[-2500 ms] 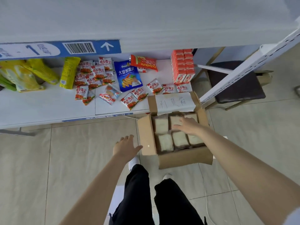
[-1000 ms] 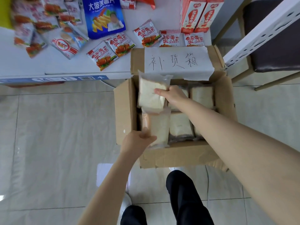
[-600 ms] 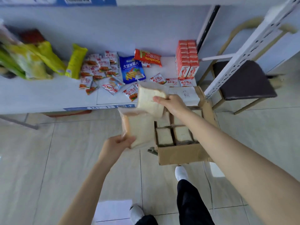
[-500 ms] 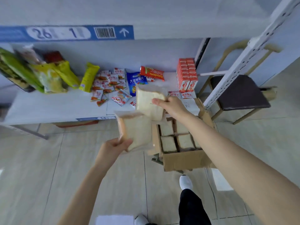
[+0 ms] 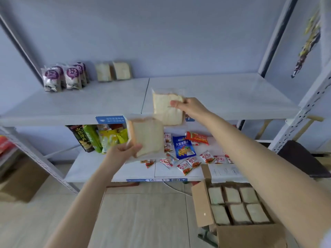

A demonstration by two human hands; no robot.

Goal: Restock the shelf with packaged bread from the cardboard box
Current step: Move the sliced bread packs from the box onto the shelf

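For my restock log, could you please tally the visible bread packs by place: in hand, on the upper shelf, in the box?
Held: 2, lower pack in the left hand, upper pack in the right hand
Upper shelf: 2 standing packs
Cardboard box: 6 top-layer packs showing
Total: 10

**Pale shelving, bright wrappers**

The upper shelf (image 5: 215, 97) is pale grey-white, with a blue label strip (image 5: 110, 119) on its front edge. At its back stand purple-and-white packets (image 5: 60, 77) lettered "3+2". Over its front edge, the upper bread pack (image 5: 166, 111) is cream in clear film. Just below that edge, the lower bread pack (image 5: 148, 136) is cream with a tan crust. Under the shelf lie a blue crisp bag (image 5: 183, 146), a red-and-yellow packet (image 5: 197, 138), red-and-white sachets (image 5: 189, 162) and green and yellow bags (image 5: 107, 138). Well below it, the cardboard box (image 5: 202, 206) is plain brown.
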